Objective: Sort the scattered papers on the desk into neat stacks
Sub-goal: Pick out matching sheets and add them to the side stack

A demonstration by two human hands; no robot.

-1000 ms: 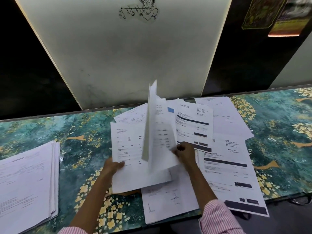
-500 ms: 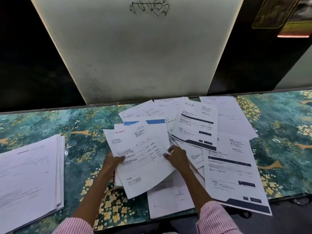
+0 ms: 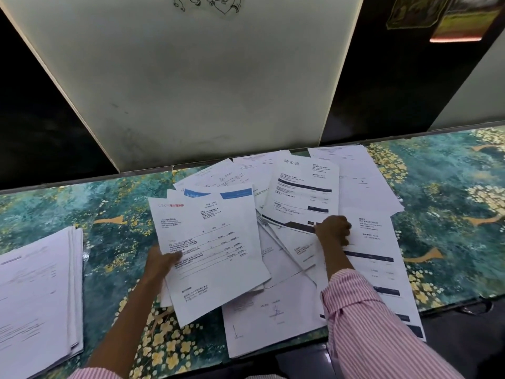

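Note:
Several white printed papers lie scattered and overlapping across the middle of the desk (image 3: 114, 203). My left hand (image 3: 161, 265) grips a small bundle of sheets (image 3: 216, 250) by its left edge, thumb on the top page with a red logo. My right hand (image 3: 334, 230) is closed on the lower edge of a sheet with a dark banner (image 3: 303, 192), its corner lifted off the pile. A squared stack of papers (image 3: 35, 294) rests at the far left. One sheet with a signature (image 3: 270, 321) hangs near the front edge.
The desk has a green and yellow floral cover. A pale board (image 3: 191, 86) stands upright behind it, dark panels on either side. A long dark-banded page (image 3: 382, 272) lies under my right forearm, overhanging the front edge.
The upright sheet I was turning came down onto the bundle in my left hand. My right hand moved right and up from the bundle to the dark-banner sheet.

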